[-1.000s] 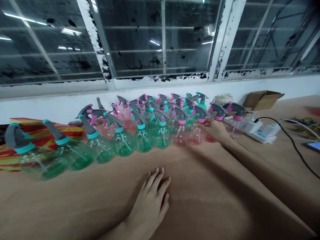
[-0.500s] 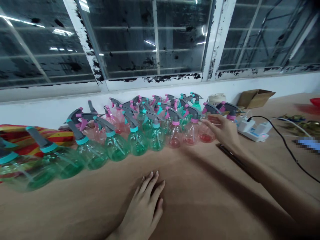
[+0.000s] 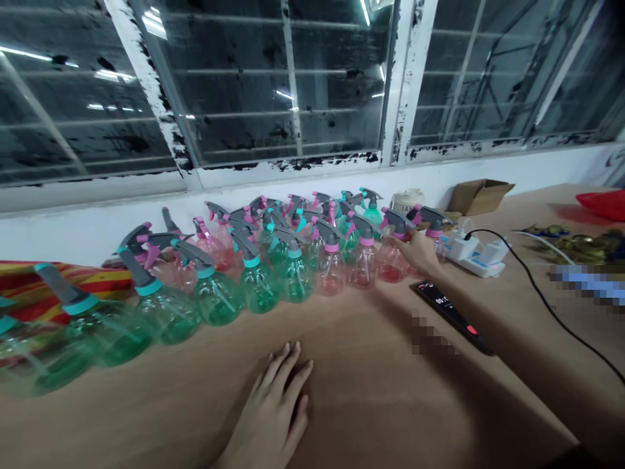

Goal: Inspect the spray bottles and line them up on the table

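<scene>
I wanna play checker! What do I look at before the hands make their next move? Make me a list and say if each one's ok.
1. Left hand holding nothing: ok, it lies spread on the table.
2. Right hand at a bottle: ok, it is by the neck of a red bottle.
3. Grip on that bottle firm: cannot tell from this view.
4. Front green bottles standing: ok.
5. Phone away from the arm: not ok, it lies right beside the right forearm.
6. Bottle tops tight: cannot tell.
</scene>
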A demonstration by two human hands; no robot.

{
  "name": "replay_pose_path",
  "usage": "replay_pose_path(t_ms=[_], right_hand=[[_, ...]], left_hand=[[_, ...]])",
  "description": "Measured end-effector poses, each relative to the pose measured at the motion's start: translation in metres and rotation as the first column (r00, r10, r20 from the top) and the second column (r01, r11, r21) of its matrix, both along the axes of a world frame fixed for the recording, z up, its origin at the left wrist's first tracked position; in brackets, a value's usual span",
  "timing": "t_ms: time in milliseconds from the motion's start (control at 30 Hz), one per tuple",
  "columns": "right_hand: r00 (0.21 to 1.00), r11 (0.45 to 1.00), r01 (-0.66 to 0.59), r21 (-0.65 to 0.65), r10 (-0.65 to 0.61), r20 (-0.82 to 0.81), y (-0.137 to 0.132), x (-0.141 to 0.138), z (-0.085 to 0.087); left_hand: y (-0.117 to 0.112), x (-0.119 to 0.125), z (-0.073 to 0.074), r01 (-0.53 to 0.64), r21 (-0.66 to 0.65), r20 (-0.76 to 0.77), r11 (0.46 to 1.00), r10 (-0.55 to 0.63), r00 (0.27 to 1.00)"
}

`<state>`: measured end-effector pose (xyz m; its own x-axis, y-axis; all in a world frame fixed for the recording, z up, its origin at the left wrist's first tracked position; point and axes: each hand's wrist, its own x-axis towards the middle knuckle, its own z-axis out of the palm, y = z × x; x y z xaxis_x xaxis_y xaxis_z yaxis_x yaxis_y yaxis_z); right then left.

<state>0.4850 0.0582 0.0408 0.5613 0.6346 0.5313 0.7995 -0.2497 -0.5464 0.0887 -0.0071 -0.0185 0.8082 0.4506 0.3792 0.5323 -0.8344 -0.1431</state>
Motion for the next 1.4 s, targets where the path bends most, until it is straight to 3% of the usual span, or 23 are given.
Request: replay_pose_path(t_ms=[133, 300, 500, 767, 967, 1133, 1300, 1400], right_hand=[[0.998, 0.998, 0.058, -0.009, -0.058, -0.004, -0.007, -0.005, 0.007], [0.999, 0.999, 0.042, 0.032, -0.042, -0.009, -0.050, -0.017, 0.018], [0.990, 0.991, -0.116, 0.067, 0.121, -0.076, -0.100, -0.055, 0.018], [0.916, 0.927, -0.364, 0.094, 0.374, -0.144, -0.134, -0.124, 0.012], [0.868, 0.868, -0.487, 0.103, 0.493, -0.052, -0.141, -0.149, 0.005], [0.799, 0.815, -0.574, 0.081, 0.579, -0.163, -0.138, -0.150, 0.001], [0.653, 0.729, -0.671, 0.138, 0.668, -0.355, -0.133, -0.152, 0.015], [0.582, 0.677, -0.710, 0.196, 0.720, -0.379, -0.126, -0.153, 0.028]], left_hand=[[0.000, 0.000, 0.000, 0.001, 0.003, -0.007, 1.000, -0.001, 1.000], [0.001, 0.001, -0.002, -0.006, -0.023, 0.002, 1.000, 0.006, 1.000], [0.001, 0.002, -0.003, 0.014, -0.023, 0.012, 1.000, -0.013, 1.000], [-0.001, 0.005, 0.000, 0.012, -0.059, 0.031, 0.998, -0.011, 0.999], [-0.003, 0.006, 0.000, 0.010, -0.086, 0.025, 0.996, -0.008, 1.000], [-0.004, 0.006, 0.000, 0.007, -0.089, 0.027, 0.996, -0.004, 1.000], [-0.004, 0.006, 0.000, 0.016, -0.089, 0.031, 0.996, -0.013, 0.999], [-0.004, 0.007, 0.000, 0.010, -0.093, 0.028, 0.996, -0.008, 1.000]])
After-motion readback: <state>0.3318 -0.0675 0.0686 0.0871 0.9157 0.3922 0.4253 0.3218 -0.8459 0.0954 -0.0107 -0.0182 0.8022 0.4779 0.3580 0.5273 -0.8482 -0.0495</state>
